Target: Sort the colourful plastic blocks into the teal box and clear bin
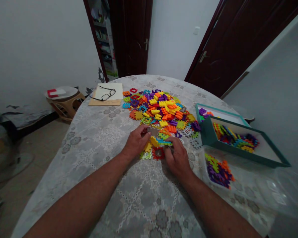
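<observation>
My left hand (137, 141) is closed, its thumb and fingers pinching a grey-brown flat building piece (153, 132). My right hand (177, 155) is closed on a blue and green building piece (165, 142), which reaches left toward a yellow piece (154, 141). Whether these pieces are joined I cannot tell. Just below the hands, a red square frame piece (158, 153) and a lime-green piece (146, 155) lie on the tablecloth. Beyond my hands spreads a big heap of colourful interlocking plastic pieces (161, 107). My fingertips partly cover what they grip.
A teal box (243, 142) with sorted pieces stands at the right, its lid (223, 114) behind it. Nearer is a clear plastic tub (218, 170) holding purple, green and orange pieces. Eyeglasses (106, 96) rest on paper (116, 89) at the far left of the round table.
</observation>
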`<state>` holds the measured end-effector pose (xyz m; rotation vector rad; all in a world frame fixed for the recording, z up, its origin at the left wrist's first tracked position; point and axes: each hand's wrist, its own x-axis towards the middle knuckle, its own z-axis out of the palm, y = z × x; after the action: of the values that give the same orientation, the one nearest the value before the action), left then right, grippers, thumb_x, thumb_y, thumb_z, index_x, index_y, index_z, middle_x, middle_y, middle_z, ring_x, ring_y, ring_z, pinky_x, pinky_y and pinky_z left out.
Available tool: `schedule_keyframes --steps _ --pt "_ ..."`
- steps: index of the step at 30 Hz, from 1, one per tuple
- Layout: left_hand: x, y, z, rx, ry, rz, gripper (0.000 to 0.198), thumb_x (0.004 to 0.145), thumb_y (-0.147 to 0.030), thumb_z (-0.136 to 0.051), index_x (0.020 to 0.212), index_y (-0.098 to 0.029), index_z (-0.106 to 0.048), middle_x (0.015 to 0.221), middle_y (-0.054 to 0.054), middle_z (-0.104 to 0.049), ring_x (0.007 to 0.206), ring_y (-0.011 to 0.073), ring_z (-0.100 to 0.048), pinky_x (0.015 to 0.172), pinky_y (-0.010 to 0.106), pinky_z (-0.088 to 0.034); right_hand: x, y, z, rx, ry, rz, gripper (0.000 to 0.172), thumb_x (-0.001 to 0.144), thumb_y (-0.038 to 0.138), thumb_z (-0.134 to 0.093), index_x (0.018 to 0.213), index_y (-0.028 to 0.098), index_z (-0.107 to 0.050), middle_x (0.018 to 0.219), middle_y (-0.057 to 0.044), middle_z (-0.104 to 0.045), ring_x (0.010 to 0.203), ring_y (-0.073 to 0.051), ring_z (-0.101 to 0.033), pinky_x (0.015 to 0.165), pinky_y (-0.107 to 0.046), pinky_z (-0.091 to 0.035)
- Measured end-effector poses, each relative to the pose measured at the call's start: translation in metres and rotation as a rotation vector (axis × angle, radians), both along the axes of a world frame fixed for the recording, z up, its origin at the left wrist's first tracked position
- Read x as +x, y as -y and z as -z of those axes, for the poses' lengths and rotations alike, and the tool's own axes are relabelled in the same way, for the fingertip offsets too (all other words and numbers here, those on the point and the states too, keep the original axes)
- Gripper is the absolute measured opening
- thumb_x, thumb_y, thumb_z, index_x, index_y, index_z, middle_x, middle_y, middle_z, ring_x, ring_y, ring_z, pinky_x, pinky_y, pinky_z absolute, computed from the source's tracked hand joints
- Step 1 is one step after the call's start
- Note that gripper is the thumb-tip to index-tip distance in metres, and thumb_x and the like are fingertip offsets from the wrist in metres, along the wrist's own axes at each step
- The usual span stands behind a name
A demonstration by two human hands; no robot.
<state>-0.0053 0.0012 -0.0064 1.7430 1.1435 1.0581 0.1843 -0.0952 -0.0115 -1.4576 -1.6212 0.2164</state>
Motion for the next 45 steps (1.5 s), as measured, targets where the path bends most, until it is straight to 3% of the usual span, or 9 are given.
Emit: schedule_keyframes --steps 3,7,12,24,28,32,36,41,45 --pt "-0.001 0.002 -0.005 0.072 -0.094 0.035 0.022 0.094 -0.029 -0.062 0.112 -0.021 -0.072 0.099 0.002 -0.075 0.088 0.0192 -0.068 0.086 0.033 -0.054 0.0 0.0 0.0 -0.044 -0.036 0.03 0.024 0.094 0.023 -0.052 0.116 0.02 -0.063 0.106 -0.01 -0.071 0.103 -0.027 -0.067 0.096 -0.043 -0.055" --pt "0.001 0.005 -0.006 0.144 -0.157 0.119 0.017 0.095 -0.025 -0.06 0.106 -0.021 -0.073 0.092 0.001 -0.074 0.085 0.0179 -0.067 0.083 0.031 -0.052 0.001 0.002 -0.003 -0.091 -0.098 0.049 0.033 0.097 0.028 -0.053 0.128 0.02 -0.061 0.117 -0.011 -0.074 0.106 -0.027 -0.069 0.096 -0.043 -0.055" --pt "0.002 0.004 -0.002 0.157 -0.161 0.114 0.022 0.095 -0.024 -0.063 0.115 -0.022 -0.071 0.094 0.002 -0.075 0.085 0.0177 -0.068 0.082 0.031 -0.052 0.004 0.002 -0.006 -0.067 -0.166 0.129 0.038 0.098 0.031 -0.053 0.135 0.022 -0.061 0.125 -0.01 -0.074 0.112 -0.027 -0.069 0.098 -0.044 -0.056" --pt "0.002 0.012 -0.013 0.077 -0.096 0.27 0.026 0.1 -0.031 -0.061 0.121 -0.022 -0.073 0.098 0.004 -0.076 0.089 0.0202 -0.07 0.087 0.037 -0.055 0.004 -0.007 0.002 -0.098 -0.081 -0.033 0.048 0.103 0.031 -0.054 0.15 0.023 -0.058 0.148 -0.013 -0.066 0.136 -0.03 -0.062 0.117 -0.052 -0.049" --pt "0.003 0.01 -0.01 0.052 -0.068 0.291 0.035 0.092 -0.031 -0.07 0.127 -0.025 -0.072 0.111 0.005 -0.078 0.097 0.0222 -0.071 0.092 0.039 -0.057 -0.001 -0.006 0.0 -0.108 -0.063 -0.081 0.05 0.103 0.033 -0.057 0.152 0.023 -0.057 0.149 -0.013 -0.064 0.138 -0.029 -0.061 0.12 -0.052 -0.047" --pt "0.003 0.006 -0.006 0.039 -0.047 0.273 0.032 0.092 -0.033 -0.07 0.123 -0.025 -0.074 0.109 0.005 -0.078 0.096 0.0221 -0.071 0.092 0.039 -0.057 -0.001 -0.006 0.0 -0.141 -0.097 -0.09 0.051 0.102 0.036 -0.06 0.151 0.024 -0.059 0.149 -0.012 -0.064 0.138 -0.029 -0.06 0.12 -0.05 -0.046" --pt "0.002 0.001 -0.008 -0.003 -0.011 0.18 0.037 0.094 -0.036 -0.069 0.128 -0.023 -0.073 0.097 0.003 -0.074 0.086 0.0197 -0.067 0.081 0.035 -0.055 0.006 -0.009 0.005 -0.165 -0.231 -0.054 0.045 0.103 0.035 -0.055 0.146 0.026 -0.064 0.142 -0.009 -0.069 0.128 -0.028 -0.065 0.114 -0.048 -0.049" --pt "0.0 -0.001 -0.011 -0.012 -0.029 0.058 0.039 0.094 -0.035 -0.068 0.131 -0.023 -0.072 0.087 0.0 -0.067 0.079 0.0177 -0.06 0.074 0.031 -0.05 0.01 -0.014 0.012 -0.113 -0.507 0.061 0.043 0.099 0.036 -0.063 0.14 0.025 -0.062 0.118 -0.007 -0.072 0.098 -0.023 -0.068 0.086 -0.038 -0.058" --pt "0.001 0.0 -0.008 -0.034 -0.003 0.086 0.04 0.096 -0.036 -0.067 0.134 -0.023 -0.07 0.089 0.001 -0.067 0.078 0.0174 -0.059 0.072 0.03 -0.05 0.005 -0.011 0.008 -0.036 -0.564 0.008 0.033 0.098 0.035 -0.065 0.129 0.025 -0.064 0.113 -0.005 -0.07 0.094 -0.02 -0.067 0.086 -0.036 -0.057"
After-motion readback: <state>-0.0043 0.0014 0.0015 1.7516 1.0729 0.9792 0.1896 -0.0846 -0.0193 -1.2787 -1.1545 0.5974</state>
